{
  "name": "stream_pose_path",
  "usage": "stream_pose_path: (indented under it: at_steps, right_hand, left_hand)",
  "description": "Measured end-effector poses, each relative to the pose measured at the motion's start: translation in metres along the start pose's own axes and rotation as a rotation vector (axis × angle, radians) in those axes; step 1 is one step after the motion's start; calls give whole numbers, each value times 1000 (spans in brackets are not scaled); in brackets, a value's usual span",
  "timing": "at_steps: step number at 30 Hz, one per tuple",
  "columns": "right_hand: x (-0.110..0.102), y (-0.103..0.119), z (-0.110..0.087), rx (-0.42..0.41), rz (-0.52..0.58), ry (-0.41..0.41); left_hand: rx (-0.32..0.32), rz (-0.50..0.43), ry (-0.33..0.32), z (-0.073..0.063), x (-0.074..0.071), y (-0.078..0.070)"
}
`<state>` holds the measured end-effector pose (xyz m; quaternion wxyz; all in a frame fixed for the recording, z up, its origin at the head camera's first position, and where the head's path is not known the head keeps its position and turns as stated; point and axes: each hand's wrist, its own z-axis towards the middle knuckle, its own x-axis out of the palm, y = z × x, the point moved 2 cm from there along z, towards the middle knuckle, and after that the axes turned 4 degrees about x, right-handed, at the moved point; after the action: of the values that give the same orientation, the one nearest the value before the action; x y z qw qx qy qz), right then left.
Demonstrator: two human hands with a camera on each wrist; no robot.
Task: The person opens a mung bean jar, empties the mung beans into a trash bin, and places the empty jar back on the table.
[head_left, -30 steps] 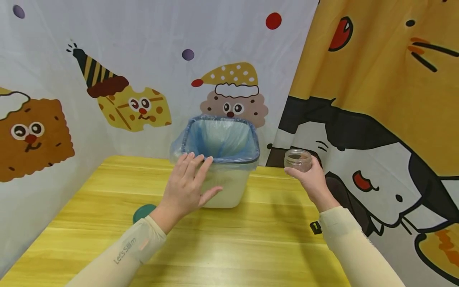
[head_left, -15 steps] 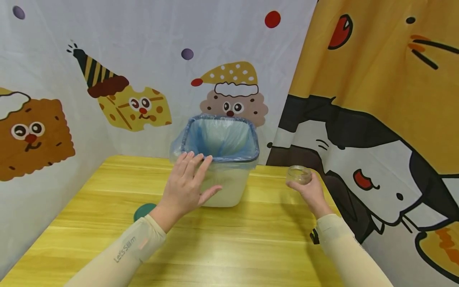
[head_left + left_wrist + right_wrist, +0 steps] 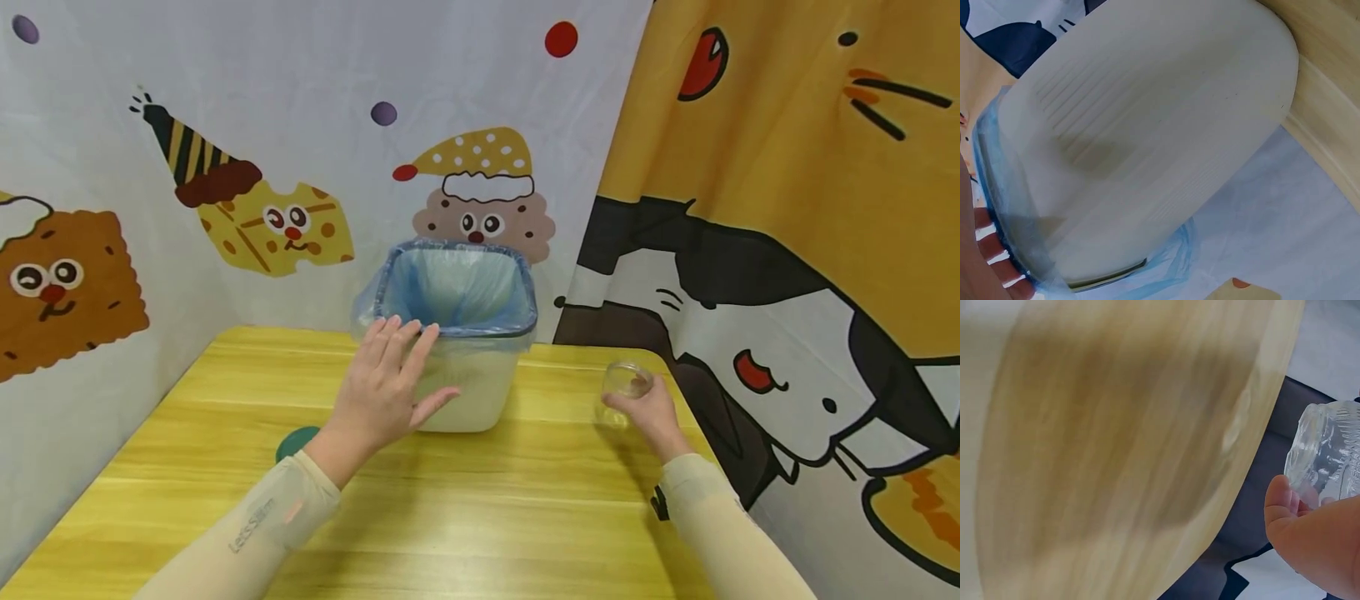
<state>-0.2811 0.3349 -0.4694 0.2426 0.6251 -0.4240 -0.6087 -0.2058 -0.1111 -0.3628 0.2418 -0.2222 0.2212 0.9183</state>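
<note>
My left hand (image 3: 382, 387) rests its fingers on the near left rim of a pale plastic bin (image 3: 468, 392), thumb held out to the side. A blue bag (image 3: 480, 292) lines the bin and folds over its rim. In the left wrist view, the bin's ribbed wall (image 3: 1147, 125) fills most of the picture, with the fingers (image 3: 1004, 269) at the bagged edge. My right hand (image 3: 651, 417) grips a clear lidless jar (image 3: 624, 379) near the table's back right corner. Seen from the right wrist, the jar (image 3: 1329, 450) has ridged glass-like sides and sits between thumb and fingers.
A round green lid (image 3: 295, 443) lies on the yellow wood-grain table (image 3: 480, 517), partly behind my left forearm. A small black piece (image 3: 659, 502) shows beside my right cuff. Cartoon-printed cloth (image 3: 300, 150) hangs behind the table and along its right side.
My right hand has lowered the jar from about the bin's rim height toward the table's back right corner. The left hand stays on the rim. The view has shifted slightly.
</note>
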Motion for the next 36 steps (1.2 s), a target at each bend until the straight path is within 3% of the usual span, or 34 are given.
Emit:
stream_pose_path:
  at_steps: [3, 8, 12, 15, 19, 22, 27, 36]
  right_hand:
    - [1, -6, 0, 7, -18, 12]
    - [4, -14, 2, 12, -20, 21]
    - [6, -16, 3, 19, -18, 17]
    - [7, -17, 4, 19, -13, 20]
    - [8, -17, 3, 20, -6, 38]
    - [10, -17, 1, 20, -15, 58]
    - [12, -17, -1, 20, -23, 73]
    - [15, -16, -3, 20, -20, 68]
  left_hand:
    - [5, -28, -29, -3, -5, -1]
    - [15, -67, -144, -16, -18, -3]
    - [-63, -125, -141, -34, -27, -4]
    - [-211, -205, -41, -52, -31, -6]
    - [-463, -339, 177, -76, -33, -9]
    - [-587, -390, 323, -90, -33, -11]
    - [-652, -405, 454, -103, -30, -15]
    - [-641, -420, 502, -108, -23, -24]
